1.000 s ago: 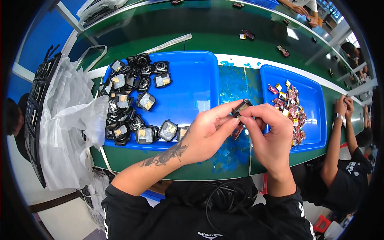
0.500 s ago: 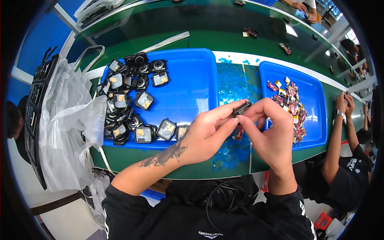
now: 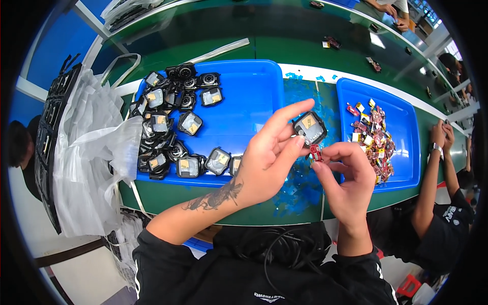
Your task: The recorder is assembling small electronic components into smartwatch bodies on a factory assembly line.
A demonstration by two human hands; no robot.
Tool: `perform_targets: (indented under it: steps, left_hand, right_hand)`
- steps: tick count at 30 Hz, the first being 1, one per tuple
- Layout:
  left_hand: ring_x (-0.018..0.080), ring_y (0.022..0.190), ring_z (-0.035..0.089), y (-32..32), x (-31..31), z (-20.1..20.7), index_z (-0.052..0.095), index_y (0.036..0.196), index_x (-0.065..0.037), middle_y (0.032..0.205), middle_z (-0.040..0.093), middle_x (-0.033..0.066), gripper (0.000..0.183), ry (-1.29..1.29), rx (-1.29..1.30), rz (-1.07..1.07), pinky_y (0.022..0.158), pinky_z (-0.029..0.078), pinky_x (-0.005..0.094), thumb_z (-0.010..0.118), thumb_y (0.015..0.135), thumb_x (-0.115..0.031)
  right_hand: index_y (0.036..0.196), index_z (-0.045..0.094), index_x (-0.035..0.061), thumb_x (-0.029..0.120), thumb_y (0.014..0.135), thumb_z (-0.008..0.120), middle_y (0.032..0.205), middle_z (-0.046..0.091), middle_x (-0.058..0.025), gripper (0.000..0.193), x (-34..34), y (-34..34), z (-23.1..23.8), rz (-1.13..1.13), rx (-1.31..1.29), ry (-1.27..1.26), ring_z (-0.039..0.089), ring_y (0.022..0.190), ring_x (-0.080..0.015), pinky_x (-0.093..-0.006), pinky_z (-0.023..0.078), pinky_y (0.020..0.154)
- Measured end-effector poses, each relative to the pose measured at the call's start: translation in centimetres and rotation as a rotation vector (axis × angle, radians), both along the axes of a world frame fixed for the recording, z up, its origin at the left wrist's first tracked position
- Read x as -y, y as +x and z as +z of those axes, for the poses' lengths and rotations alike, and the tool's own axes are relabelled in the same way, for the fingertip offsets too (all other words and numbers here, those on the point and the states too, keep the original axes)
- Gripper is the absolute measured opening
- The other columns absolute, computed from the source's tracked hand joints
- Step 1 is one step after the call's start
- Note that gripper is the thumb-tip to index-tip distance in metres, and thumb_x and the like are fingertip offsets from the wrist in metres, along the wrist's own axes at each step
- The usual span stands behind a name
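Note:
My left hand (image 3: 268,161) grips a black smartwatch case (image 3: 311,128) by its near left edge, thumb underneath and index finger stretched past it. The case's open side faces up, showing a pale rectangular patch inside. Between thumb and fingertips of my right hand (image 3: 349,175) is a small red circuit board (image 3: 316,152), just below the case's near edge. Whether board and case touch or are joined by a wire I cannot tell. Both hands are above the strip of table between two blue trays.
Many similar cases (image 3: 190,123) crowd the left side of the large blue tray (image 3: 244,71). Red boards with small silver and yellow parts (image 3: 377,137) are heaped in the smaller tray (image 3: 412,114). Blue film scraps (image 3: 292,195) litter the green table between. A co-worker's arm (image 3: 429,170) is at right.
The black case, edge-on between both hands before, now lies tilted with its inside showing. My right hand has moved slightly down from it, and the red board has come up beside the case.

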State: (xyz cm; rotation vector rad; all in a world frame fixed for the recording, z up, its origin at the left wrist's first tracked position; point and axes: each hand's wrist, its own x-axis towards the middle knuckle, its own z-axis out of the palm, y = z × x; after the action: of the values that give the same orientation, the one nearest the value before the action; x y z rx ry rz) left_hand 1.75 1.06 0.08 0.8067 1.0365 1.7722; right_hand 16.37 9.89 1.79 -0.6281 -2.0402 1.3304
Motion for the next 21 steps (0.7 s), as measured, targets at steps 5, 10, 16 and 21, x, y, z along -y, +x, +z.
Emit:
perform_targets:
  steps: [5, 10, 16, 21]
  left_hand:
    - [0.0208, 0.102, 0.065, -1.2, 1.0, 1.4, 0.063, 0.122, -0.001, 0.117, 0.063, 0.0175, 0.033, -0.022, -0.721, 0.062, 0.085, 0.052, 0.0297, 0.055, 0.091, 0.004]
    - [0.0228, 0.085, 0.069, -1.2, 0.9, 1.1, 0.073, 0.108, -0.007, 0.107, 0.067, 0.014, 0.032, 0.055, -0.985, 0.168, 0.071, 0.054, 0.0298, 0.072, 0.077, 0.002]
    - [0.0212, 0.082, 0.068, -1.6, 1.3, 1.0, 0.075, 0.094, -0.005, 0.091, 0.069, 0.0109, 0.022, -0.012, -0.894, -0.033, 0.069, 0.053, 0.0296, 0.081, 0.073, -0.004]
    - [0.013, 0.072, 0.062, -1.2, 1.0, 1.3, 0.073, 0.085, -0.001, 0.081, 0.067, 0.0075, 0.009, -0.222, -0.691, -0.098, 0.062, 0.047, 0.0261, 0.078, 0.077, -0.003]
  right_hand:
    - [0.098, 0.06, -0.0046, -0.011, 0.082, 0.068, 0.094, 0.065, -0.0092, 0.018, -0.4, 0.6, 0.4, 0.061, -0.159, -0.376, 0.065, 0.085, -0.0114, -0.0231, 0.057, 0.074]
    - [0.096, 0.06, -0.0048, -0.008, 0.086, 0.066, 0.092, 0.065, -0.0095, 0.012, -1.7, 1.4, 0.7, 0.193, -0.178, -0.532, 0.065, 0.083, -0.012, -0.0236, 0.056, 0.072]
    - [0.093, 0.059, -0.0012, 0.004, 0.093, 0.062, 0.086, 0.061, -0.0036, 0.006, -2.5, 1.3, 0.7, 0.277, -0.107, -0.574, 0.06, 0.075, -0.0091, -0.0229, 0.053, 0.068]
    - [0.092, 0.058, 0.0017, 0.01, 0.095, 0.061, 0.086, 0.059, -0.0021, 0.009, -2.9, 1.6, 0.4, 0.255, -0.096, -0.622, 0.057, 0.075, -0.0069, -0.0208, 0.047, 0.063]
